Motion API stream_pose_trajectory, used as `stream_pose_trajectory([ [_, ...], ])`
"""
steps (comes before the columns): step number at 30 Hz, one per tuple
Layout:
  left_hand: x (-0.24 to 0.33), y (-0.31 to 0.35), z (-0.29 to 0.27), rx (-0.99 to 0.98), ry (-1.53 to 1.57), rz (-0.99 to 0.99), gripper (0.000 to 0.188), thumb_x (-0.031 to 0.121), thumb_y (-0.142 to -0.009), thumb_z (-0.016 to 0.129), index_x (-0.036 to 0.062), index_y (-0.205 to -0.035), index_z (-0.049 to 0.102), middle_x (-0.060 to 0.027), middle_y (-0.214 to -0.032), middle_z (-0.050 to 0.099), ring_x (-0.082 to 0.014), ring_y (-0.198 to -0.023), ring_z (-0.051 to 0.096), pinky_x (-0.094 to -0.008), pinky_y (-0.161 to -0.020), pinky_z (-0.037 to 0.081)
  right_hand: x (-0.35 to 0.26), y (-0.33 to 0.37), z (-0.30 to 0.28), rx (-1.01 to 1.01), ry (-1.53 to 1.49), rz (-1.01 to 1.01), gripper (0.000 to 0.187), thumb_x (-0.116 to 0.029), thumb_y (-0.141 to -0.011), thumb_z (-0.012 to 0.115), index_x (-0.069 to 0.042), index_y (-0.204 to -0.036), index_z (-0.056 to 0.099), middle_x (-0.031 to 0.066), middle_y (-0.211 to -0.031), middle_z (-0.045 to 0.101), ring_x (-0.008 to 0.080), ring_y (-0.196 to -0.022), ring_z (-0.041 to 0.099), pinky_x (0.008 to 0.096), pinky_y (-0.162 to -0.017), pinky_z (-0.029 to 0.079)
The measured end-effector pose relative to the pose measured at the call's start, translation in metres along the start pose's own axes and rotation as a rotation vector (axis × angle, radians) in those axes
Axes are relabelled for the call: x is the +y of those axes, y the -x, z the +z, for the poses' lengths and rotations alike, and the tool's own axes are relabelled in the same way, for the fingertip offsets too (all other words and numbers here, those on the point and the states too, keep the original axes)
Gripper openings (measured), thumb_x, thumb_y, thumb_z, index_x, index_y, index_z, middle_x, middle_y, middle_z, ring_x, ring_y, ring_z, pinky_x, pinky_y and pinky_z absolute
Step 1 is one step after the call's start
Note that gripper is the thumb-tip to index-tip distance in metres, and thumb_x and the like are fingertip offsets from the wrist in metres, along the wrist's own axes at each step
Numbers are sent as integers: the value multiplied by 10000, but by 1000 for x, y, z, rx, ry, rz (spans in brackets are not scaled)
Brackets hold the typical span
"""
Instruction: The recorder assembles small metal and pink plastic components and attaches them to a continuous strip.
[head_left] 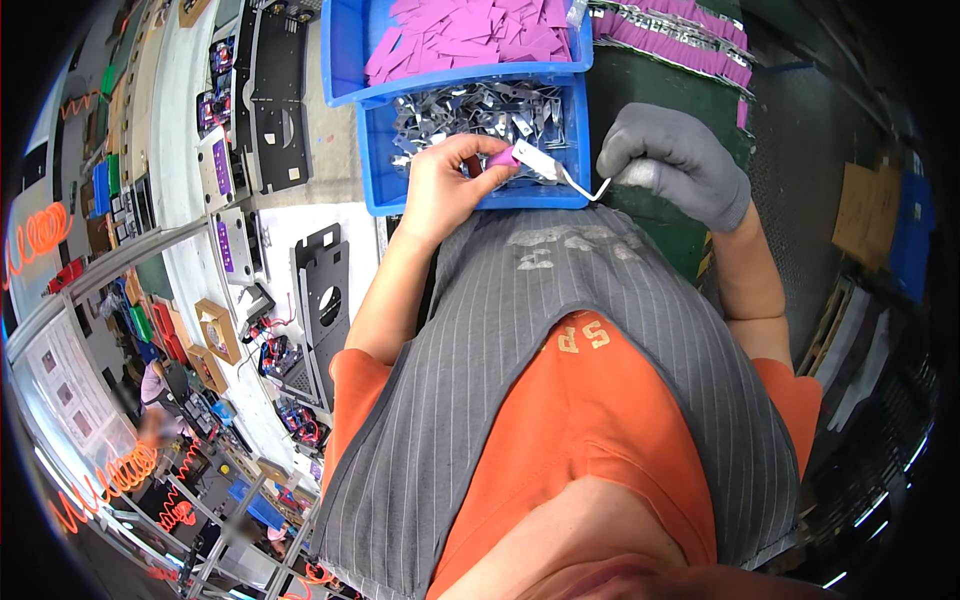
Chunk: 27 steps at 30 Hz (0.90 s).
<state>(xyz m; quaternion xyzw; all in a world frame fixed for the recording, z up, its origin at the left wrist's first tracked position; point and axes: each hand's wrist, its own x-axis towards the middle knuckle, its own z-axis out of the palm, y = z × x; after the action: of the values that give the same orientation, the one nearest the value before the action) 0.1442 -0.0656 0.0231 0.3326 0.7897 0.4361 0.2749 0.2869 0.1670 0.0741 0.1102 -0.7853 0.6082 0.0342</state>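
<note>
Grey apron (540, 290) | blue bin (375, 175) beside it, likely for short reach | gloved right hand (685, 165), bare left hand (447, 185), fingers pinched narrow | silvery piece (538, 160) with purple slip (503, 158): left fingers, over bin, seemingly steadied | bent white strip (584, 192): right fingertips

Pink slip (506, 157): partly hidden by left hand (442, 190)
Bent white strip (588, 193): too small at right gloved hand (682, 165) to tell whether gripped
Metal parts (470, 112): partly hidden behind left hand, too jumbled to count
Pink pile (470, 35), upper blue bin (345, 60): cut off by top edge
Wall sheets (72, 385): too small to read
Distant worker (153, 386): blurred
</note>
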Motion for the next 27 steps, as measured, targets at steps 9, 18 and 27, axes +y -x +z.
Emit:
stream_pose_trajectory([
  [9,7,-3,4,-92,-77,142,208,124,-709,763,59,-894,694,-42,-779,646,-99,-583,527,-242,-552,449,-9,5,-14,-110,226,-101,158,-130,-828,557,-36,-933,628,83,-856,617,247,-791,573,353,-725,456],
  [18,27,-15,12,-341,-202,399,213,177,-696,759,98,-879,685,-47,-788,646,-190,-685,624,-285,-601,511,24,15,-7,-85,-47,146,204,-155,-832,581,-13,-971,628,111,-916,635,253,-861,608,340,-760,476],
  [27,27,-26,47,-62,-294,498,224,130,-735,717,105,-950,660,-57,-892,634,-217,-718,592,-327,-650,480,92,78,-9,343,154,155,199,-227,-826,633,-69,-947,640,83,-905,629,255,-887,589,359,-802,457],
])
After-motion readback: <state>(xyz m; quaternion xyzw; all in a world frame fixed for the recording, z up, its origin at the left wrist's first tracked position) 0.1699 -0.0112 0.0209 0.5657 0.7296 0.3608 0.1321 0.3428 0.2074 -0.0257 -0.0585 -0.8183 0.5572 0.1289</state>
